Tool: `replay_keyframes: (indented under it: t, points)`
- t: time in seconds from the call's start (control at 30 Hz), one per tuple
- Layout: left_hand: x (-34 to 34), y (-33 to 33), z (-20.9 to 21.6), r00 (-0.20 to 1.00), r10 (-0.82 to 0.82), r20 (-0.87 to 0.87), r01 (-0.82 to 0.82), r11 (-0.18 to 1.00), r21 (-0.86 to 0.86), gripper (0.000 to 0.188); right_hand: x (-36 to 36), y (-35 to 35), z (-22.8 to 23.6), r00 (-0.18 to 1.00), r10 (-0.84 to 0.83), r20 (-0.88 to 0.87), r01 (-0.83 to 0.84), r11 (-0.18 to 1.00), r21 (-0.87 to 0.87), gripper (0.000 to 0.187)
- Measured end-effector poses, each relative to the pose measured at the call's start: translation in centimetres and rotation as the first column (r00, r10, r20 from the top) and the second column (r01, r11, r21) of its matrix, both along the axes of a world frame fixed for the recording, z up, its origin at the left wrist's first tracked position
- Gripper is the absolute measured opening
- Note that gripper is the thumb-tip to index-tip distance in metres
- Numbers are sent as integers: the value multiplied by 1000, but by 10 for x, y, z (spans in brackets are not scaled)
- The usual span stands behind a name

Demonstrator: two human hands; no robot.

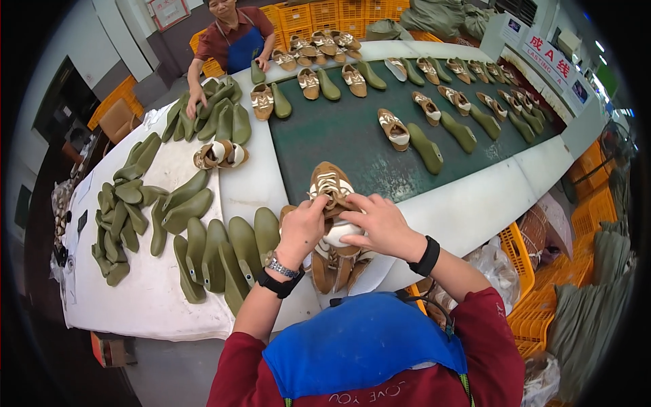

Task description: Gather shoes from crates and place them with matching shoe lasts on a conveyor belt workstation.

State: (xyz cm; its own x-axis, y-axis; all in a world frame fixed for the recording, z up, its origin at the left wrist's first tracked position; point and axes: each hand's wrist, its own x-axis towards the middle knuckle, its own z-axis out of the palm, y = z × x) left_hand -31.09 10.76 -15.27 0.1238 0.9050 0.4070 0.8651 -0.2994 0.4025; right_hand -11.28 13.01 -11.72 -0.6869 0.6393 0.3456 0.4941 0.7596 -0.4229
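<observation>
A tan shoe upper (330,182) with white laces stands in front of me at the near edge of the green belt (339,136). My left hand (304,224) pinches its laces from the left. From the right, my right hand (376,222) grips the same upper. Under my hands lie more tan uppers (333,266) on the white table (149,298). Each wrist wears a black band, and the left wrist also has a metal watch.
Green shoe lasts (224,254) lie in rows left of my hands, and several more (122,210) are piled further left. Pairs of uppers and lasts (410,136) ride the belt. A person in a blue apron (234,41) stands at the far end. Orange crates (539,298) stand at right.
</observation>
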Motion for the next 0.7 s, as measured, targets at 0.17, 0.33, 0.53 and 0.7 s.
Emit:
replay_keyframes:
  t: [0.17, 0.33, 0.53, 0.7]
  points:
    - [-12, 29, -7, 991, 6, 133, -5, 1000, -10, 37, -12, 64, -20, 980, 88, 177, -55, 982, -183, 25]
    - [-59, 9, -19, 975, 114, 191, -54, 955, -290, 56, -17, 185, -87, 992, 96, 83, -68, 955, -288, 23]
    - [-106, -76, -70, 935, 350, -60, -350, 879, -324, 60, -57, 281, -173, 943, -135, 304, 225, 932, -283, 30]
    - [-83, -99, -91, 856, 455, -244, -513, 801, -309, 77, -66, 312, -221, 924, -321, 210, 380, 841, -385, 50]
